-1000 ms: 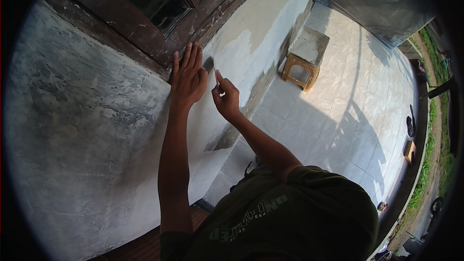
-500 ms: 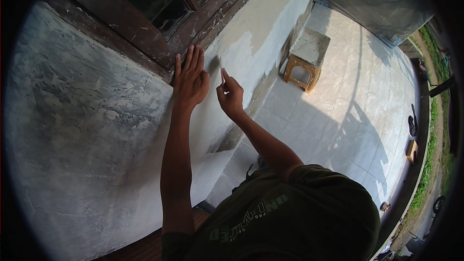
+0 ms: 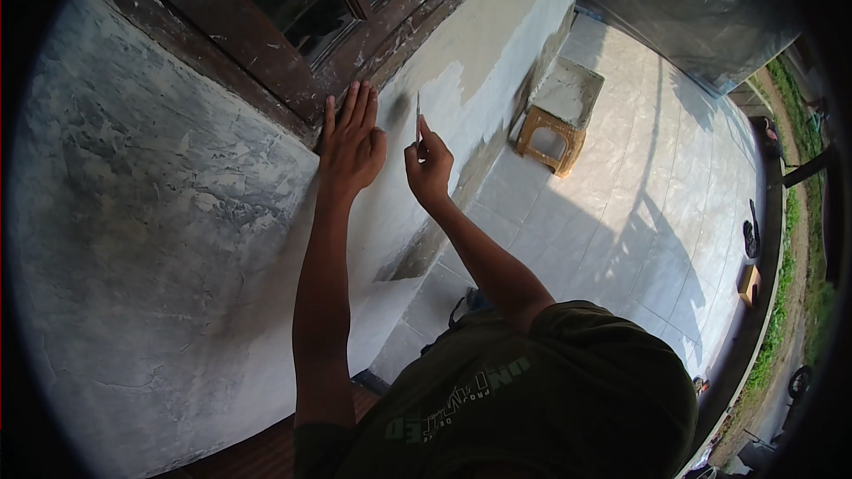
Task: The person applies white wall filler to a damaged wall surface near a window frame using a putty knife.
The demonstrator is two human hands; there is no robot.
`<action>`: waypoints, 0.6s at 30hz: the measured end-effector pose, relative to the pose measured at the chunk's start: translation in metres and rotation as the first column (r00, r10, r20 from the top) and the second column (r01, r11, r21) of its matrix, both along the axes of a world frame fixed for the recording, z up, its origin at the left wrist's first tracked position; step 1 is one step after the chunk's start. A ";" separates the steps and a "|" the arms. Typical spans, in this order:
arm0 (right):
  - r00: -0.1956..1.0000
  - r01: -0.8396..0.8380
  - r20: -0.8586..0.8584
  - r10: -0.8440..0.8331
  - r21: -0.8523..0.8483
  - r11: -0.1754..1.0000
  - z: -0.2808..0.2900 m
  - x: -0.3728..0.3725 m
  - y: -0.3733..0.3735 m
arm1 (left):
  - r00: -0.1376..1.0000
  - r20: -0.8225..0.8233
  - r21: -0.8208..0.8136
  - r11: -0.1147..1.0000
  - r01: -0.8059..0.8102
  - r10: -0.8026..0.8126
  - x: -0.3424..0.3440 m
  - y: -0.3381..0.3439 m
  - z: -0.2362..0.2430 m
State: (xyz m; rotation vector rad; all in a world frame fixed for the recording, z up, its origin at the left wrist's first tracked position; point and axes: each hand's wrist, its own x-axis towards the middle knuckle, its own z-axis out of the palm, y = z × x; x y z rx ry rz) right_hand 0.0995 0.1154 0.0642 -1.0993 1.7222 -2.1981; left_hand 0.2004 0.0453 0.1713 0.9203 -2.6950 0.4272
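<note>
My left hand [image 3: 352, 146] lies flat on the wall [image 3: 169, 284], its fingers stretched toward the lower edge of the brown wooden window frame [image 3: 266, 66]. To its right, my right hand [image 3: 429, 164] pinches a thin flat scraper [image 3: 419, 110], which appears edge-on and points away from me. A dark shadow falls on the wall just left of the scraper's tip. Whether the blade touches the surface I cannot tell. Grey and white smeared plaster covers the wall, with beige patches farther along.
A tray [image 3: 594, 105] of pale grey paste rests by a yellow-brown stool [image 3: 576, 144] near the wall's foot. Grey tiles [image 3: 621, 231] cover the floor. A plastic sheet [image 3: 692, 9] hangs at the far end. A small box [image 3: 749, 286] stands by the right edge.
My right hand has shifted slightly right, away from the left hand, with the scraper in it. The left hand keeps its place on the wall.
</note>
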 end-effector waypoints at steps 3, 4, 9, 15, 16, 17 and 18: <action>0.985 0.174 0.005 -0.174 0.019 0.985 0.010 -0.047 -0.041 | 1.000 0.014 0.015 1.000 0.015 -0.015 -0.014 0.003 0.006; 0.981 0.188 -0.040 -0.188 -0.006 0.982 0.009 -0.051 -0.051 | 1.000 0.007 0.031 0.999 0.029 -0.029 -0.018 0.004 0.008; 0.986 -0.037 -0.166 0.032 -0.027 0.999 0.005 0.014 -0.026 | 0.997 -0.062 0.036 0.998 0.052 -0.050 -0.012 0.002 0.004; 0.993 0.098 0.066 -0.100 0.037 0.995 0.000 -0.011 -0.014 | 0.999 -0.025 0.024 0.999 0.023 -0.023 -0.005 0.000 0.004; 0.979 0.163 0.120 -0.166 0.031 0.986 0.007 -0.025 -0.025 | 0.999 -0.012 0.011 0.999 0.032 -0.032 -0.008 0.000 0.006; 0.978 0.167 0.121 -0.170 0.029 0.985 0.015 -0.033 -0.034 | 0.999 -0.012 0.009 0.999 0.036 -0.036 -0.010 0.000 0.006; 0.989 0.146 0.030 -0.147 0.025 0.989 0.024 -0.038 -0.042 | 0.999 -0.010 0.031 0.999 0.039 -0.039 -0.012 0.001 0.006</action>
